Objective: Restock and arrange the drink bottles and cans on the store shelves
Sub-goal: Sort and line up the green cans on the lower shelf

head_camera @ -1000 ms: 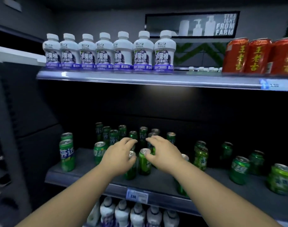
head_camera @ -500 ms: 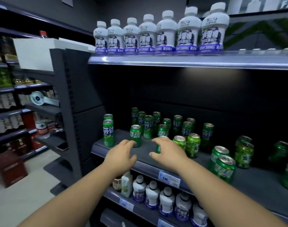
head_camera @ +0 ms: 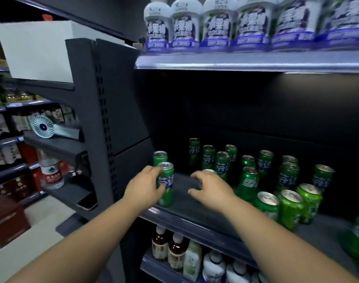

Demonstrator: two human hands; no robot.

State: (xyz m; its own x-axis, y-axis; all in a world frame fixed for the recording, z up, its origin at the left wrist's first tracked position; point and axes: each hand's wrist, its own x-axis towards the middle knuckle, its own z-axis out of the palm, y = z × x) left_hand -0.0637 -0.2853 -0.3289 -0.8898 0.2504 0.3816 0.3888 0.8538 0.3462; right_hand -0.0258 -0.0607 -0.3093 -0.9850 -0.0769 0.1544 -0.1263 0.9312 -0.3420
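L hand [head_camera: 145, 184] grips a tall green can [head_camera: 166, 185] at the front-left corner of the mid shelf [head_camera: 186, 203] — fingers wrapped round its upper left side, thumb across the label. The can stands upright near the shelf lip, w/ a second can [head_camera: 159, 157] just behind it. R hand [head_camera: 212, 189] is over the shelf a bit to the right, fingers curled claw-like, thumb out toward the bare patch between the hands. A half-hidden can [head_camera: 209, 171] shows only its silver top just beyond the knuckles; can't tell whether the hand has hold of it or is only in front of it. More green cans [head_camera: 248, 180] stand loosely scattered to the right & toward the back, not in rows, some short, some tall. Upper shelf [head_camera: 235, 62] carries a tight row of white bottles [head_camera: 219, 23] w/ purple bands, blurred. Below the mid shelf — brown-drink bottles [head_camera: 175, 256] and white ones beside them. On the side rack at left: a small white fan [head_camera: 43, 127], a water bottle [head_camera: 51, 174], a phone [head_camera: 88, 201] lying flat.
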